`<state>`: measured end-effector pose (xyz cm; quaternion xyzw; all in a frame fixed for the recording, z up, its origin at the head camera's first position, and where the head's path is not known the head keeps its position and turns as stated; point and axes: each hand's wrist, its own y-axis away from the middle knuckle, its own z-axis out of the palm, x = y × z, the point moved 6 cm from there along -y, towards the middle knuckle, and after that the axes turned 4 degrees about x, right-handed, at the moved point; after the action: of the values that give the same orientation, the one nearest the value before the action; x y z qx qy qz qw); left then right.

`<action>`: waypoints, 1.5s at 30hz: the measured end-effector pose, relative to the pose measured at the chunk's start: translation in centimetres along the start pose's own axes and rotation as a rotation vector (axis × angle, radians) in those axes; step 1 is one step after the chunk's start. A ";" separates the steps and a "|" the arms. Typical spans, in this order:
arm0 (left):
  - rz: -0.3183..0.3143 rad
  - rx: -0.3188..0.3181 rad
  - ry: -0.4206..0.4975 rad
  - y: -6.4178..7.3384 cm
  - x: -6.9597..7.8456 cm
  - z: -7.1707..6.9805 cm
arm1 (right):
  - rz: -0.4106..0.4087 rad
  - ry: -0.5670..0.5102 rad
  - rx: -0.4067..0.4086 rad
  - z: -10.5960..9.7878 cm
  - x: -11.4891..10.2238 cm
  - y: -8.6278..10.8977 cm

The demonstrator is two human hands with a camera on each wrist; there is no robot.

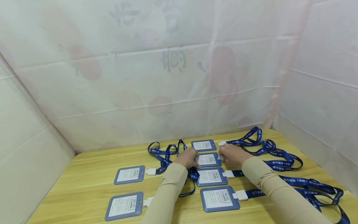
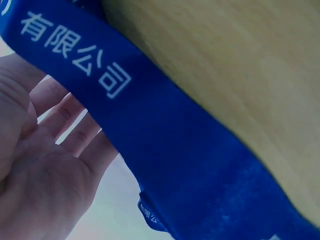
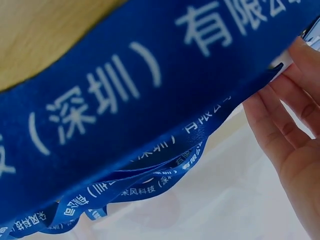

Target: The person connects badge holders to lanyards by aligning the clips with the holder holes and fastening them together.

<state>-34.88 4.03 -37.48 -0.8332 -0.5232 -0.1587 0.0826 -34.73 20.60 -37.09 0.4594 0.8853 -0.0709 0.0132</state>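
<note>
Two columns of blue-grey ID card holders with blue lanyards lie on the wooden table. In the head view, my left hand [image 1: 186,158] touches the left edge of the second card holder [image 1: 207,159] from the back in the right column, thumb and forefinger apart. My right hand [image 1: 232,153] pinches the white clip [image 1: 221,158] at that holder's right end. A blue lanyard [image 2: 150,125] crosses the left wrist view in front of my relaxed left fingers [image 2: 80,135]. Another lanyard [image 3: 125,95] fills much of the right wrist view, partly covering my right fingertips.
Behind that holder lies another card holder [image 1: 203,145]; two more, a nearer one [image 1: 211,176] and the front one [image 1: 220,199], lie before it. The left column has a back holder [image 1: 129,175] and a front holder [image 1: 124,206]. White printed cloth [image 1: 167,84] encloses the table [image 1: 92,174].
</note>
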 end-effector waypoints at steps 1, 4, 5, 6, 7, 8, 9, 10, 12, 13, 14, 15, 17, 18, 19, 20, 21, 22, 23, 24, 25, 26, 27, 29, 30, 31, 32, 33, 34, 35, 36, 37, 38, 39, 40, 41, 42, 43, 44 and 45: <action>0.003 0.000 -0.002 0.0 0.0 0.0 | 0.003 -0.002 -0.002 0.0 0.0 0.0; 0.008 0.000 -0.005 0.0 0.2 0.0 | 0.010 -0.007 -0.007 0.0 0.1 0.1; 0.010 0.000 -0.006 0.0 0.2 -0.1 | 0.013 -0.009 -0.010 0.0 0.1 0.1; 0.011 0.000 -0.007 0.0 0.2 -0.1 | 0.015 -0.012 -0.011 0.0 0.2 0.1; 0.012 0.000 -0.007 0.0 0.2 -0.1 | 0.017 -0.013 -0.013 0.0 0.2 0.1; 0.012 -0.001 -0.008 -0.1 0.2 0.0 | 0.018 -0.016 -0.014 0.0 0.2 0.1; 0.012 -0.001 -0.008 -0.1 0.2 0.0 | 0.017 -0.017 -0.014 0.0 0.2 0.1; 0.011 -0.001 -0.009 -0.1 0.2 0.0 | 0.016 -0.019 -0.013 0.0 0.2 0.1; 0.007 -0.002 -0.011 -0.1 0.2 0.0 | 0.011 -0.021 -0.010 0.0 0.2 0.1; 0.005 -0.003 -0.013 -0.1 0.1 0.1 | 0.008 -0.021 -0.009 0.0 0.2 0.1; 0.003 -0.003 -0.011 -0.1 0.1 0.1 | 0.005 -0.020 -0.007 0.0 0.2 0.1; 0.001 -0.003 -0.010 -0.1 0.0 0.0 | 0.004 -0.016 -0.007 0.0 0.3 0.1; -0.002 -0.004 -0.006 -0.1 0.0 0.0 | 0.001 -0.012 -0.006 0.1 0.2 0.0; -0.002 -0.003 -0.006 -0.1 -0.1 0.0 | 0.003 -0.010 -0.007 0.2 0.3 0.0; -0.002 -0.002 -0.008 -0.1 -0.1 0.0 | 0.002 -0.006 -0.008 0.3 0.3 0.0; -0.002 -0.001 -0.005 0.0 -0.1 0.0 | 0.003 -0.004 -0.010 0.3 0.3 -0.1; -0.002 0.001 -0.006 0.0 -0.1 0.0 | 0.003 -0.003 -0.011 0.3 0.3 -0.1; -0.002 0.002 -0.006 0.0 -0.1 0.0 | 0.002 -0.002 -0.011 0.4 0.3 -0.1; -0.001 0.002 -0.005 0.0 -0.1 0.0 | 0.001 -0.003 -0.012 0.4 0.3 -0.1; -0.001 0.005 -0.004 0.0 -0.1 0.0 | 0.001 -0.004 -0.013 0.4 0.3 -0.1; -0.002 0.005 -0.003 0.0 -0.1 0.0 | -0.002 -0.005 -0.011 0.4 0.3 -0.1; -0.001 0.006 0.000 0.0 0.0 0.0 | -0.004 -0.007 -0.010 0.3 0.3 -0.1; -0.002 0.006 0.002 0.0 0.0 0.0 | -0.006 -0.008 -0.009 0.3 0.3 -0.1; -0.003 0.006 0.009 0.0 0.0 0.0 | -0.010 -0.013 -0.006 0.3 0.3 -0.1; -0.003 0.005 0.011 -0.1 0.0 0.0 | -0.012 -0.012 -0.005 0.2 0.3 -0.1; -0.004 0.005 0.011 -0.1 0.0 0.1 | -0.013 -0.012 -0.004 0.2 0.3 -0.1; -0.005 0.005 0.011 -0.1 0.0 0.1 | -0.013 -0.012 -0.003 0.2 0.3 -0.1; -0.007 0.006 0.010 -0.1 -0.1 0.1 | -0.012 -0.012 -0.002 0.2 0.3 -0.1; -0.008 0.007 0.009 -0.2 -0.1 0.1 | -0.012 -0.013 -0.002 0.2 0.3 -0.1; -0.009 0.008 0.008 -0.2 -0.1 0.1 | -0.010 -0.014 -0.003 0.2 0.2 -0.1; -0.010 0.008 0.008 -0.2 -0.1 0.1 | -0.008 -0.013 -0.005 0.2 0.3 -0.1; -0.011 0.009 0.008 -0.3 -0.1 0.1 | -0.004 -0.015 -0.007 0.2 0.3 -0.1; -0.011 0.010 0.009 -0.3 -0.1 0.1 | -0.002 -0.015 -0.009 0.2 0.3 -0.1; -0.008 0.011 0.008 -0.3 -0.1 0.2 | 0.000 -0.016 -0.012 0.2 0.3 -0.1; -0.008 0.010 0.009 -0.3 -0.1 0.2 | 0.003 -0.016 -0.014 0.2 0.3 -0.1; -0.007 0.010 0.008 -0.3 -0.2 0.2 | 0.004 -0.015 -0.017 0.2 0.3 -0.1; -0.006 0.009 0.009 -0.3 -0.2 0.3 | 0.006 -0.013 -0.019 0.2 0.3 -0.2; -0.005 0.009 0.007 -0.3 -0.2 0.3 | 0.006 -0.011 -0.019 0.2 0.3 -0.2; -0.004 0.009 0.006 -0.3 -0.2 0.3 | 0.003 -0.011 -0.017 0.2 0.3 -0.2; -0.004 0.010 0.005 -0.3 -0.2 0.3 | 0.001 -0.012 -0.015 0.2 0.3 -0.2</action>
<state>-35.20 4.08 -37.84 -0.8313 -0.5255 -0.1585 0.0877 -35.03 20.70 -37.32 0.4591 0.8856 -0.0668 0.0221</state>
